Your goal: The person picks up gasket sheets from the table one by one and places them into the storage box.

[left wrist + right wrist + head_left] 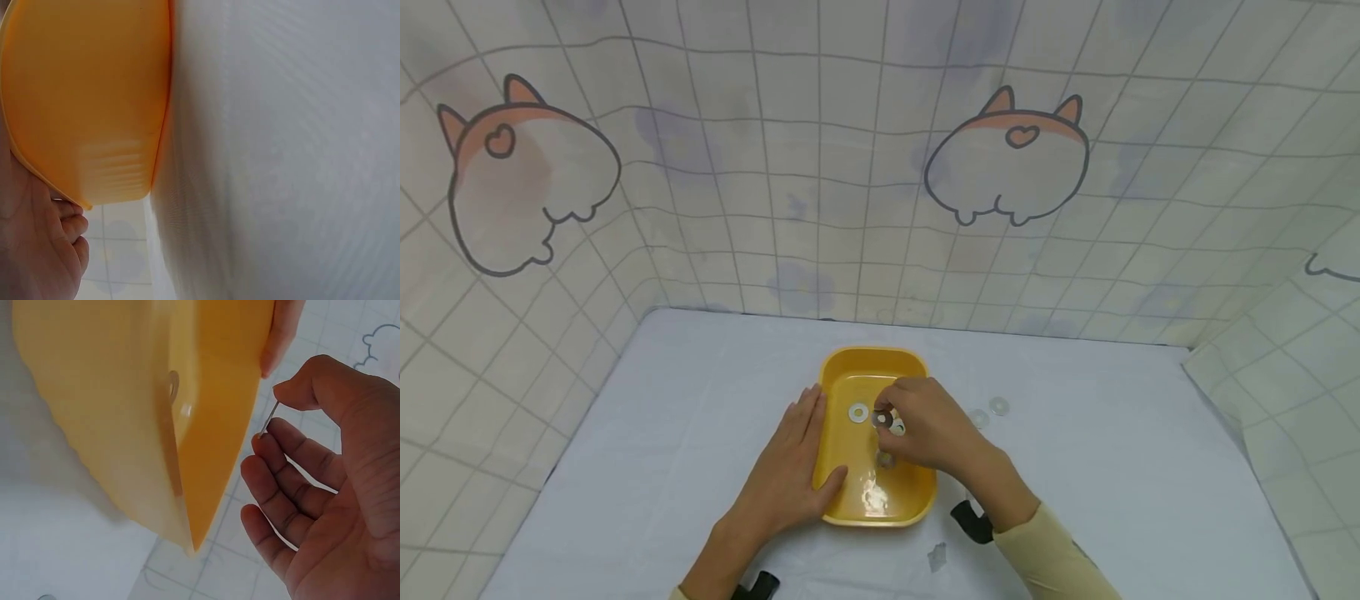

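Observation:
A yellow plastic tray (pixel 876 360) stands upright on the table. My left hand (pixel 793 467) rests along its left rim, fingers straight and thumb over the near left side; the left wrist view shows the palm beside the tray's outer wall. Above the tray, my right hand (pixel 928 425) pinches a thin metal washer (pixel 269 419) between thumb and fingertips, and the washer shows edge-on in the right wrist view. Inside the tray lie a flat washer (pixel 858 412) near the left side and another washer (pixel 886 459) partly under the right hand.
Two more washers (pixel 998 406) lie on the white tablecloth (pixel 1112 467) right of the tray, one partly behind the right hand. A small grey diamond-shaped patch (pixel 936 557) is near the front. Behind hangs a checked curtain (pixel 865 208) with cartoon animals.

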Tool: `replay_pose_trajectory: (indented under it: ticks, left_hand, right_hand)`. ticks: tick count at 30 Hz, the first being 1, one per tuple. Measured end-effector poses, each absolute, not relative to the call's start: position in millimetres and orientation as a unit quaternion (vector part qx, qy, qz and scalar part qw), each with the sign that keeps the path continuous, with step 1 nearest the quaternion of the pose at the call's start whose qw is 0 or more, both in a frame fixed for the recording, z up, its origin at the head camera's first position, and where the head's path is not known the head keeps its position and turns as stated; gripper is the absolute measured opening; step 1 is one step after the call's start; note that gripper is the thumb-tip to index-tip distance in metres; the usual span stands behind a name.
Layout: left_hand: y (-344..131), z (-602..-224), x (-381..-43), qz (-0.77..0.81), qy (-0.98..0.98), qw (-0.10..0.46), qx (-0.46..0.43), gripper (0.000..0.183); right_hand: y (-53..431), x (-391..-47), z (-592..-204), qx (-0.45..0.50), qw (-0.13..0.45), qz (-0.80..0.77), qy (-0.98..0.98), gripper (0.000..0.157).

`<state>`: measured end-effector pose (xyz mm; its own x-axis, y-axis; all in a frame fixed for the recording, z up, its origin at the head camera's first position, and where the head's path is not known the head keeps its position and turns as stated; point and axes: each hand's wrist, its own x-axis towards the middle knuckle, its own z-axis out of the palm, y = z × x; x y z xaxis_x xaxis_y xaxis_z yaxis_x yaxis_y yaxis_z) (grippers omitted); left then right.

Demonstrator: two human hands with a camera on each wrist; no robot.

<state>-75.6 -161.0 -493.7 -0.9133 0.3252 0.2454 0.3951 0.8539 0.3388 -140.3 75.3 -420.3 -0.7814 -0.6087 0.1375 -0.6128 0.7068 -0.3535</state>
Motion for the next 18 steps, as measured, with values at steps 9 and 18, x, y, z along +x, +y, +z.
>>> replay_pose_trajectory:
  ticks: [9, 18]
  left_hand:
    - [-160.9, -493.5, -75.6, -0.188, -0.959, 0.096, -0.190, 0.098]
    - [-160.2, -495.7, -76.1, -0.198, -0.958, 0.096, -0.185, 0.098]
  right_hand:
    - [67.9, -139.5, -420.8, 0.352, 0.022, 0.172, -0.920, 0.016]
    - [67.0, -139.5, -423.7, 0.361, 0.031, 0.174, -0.915, 0.014]
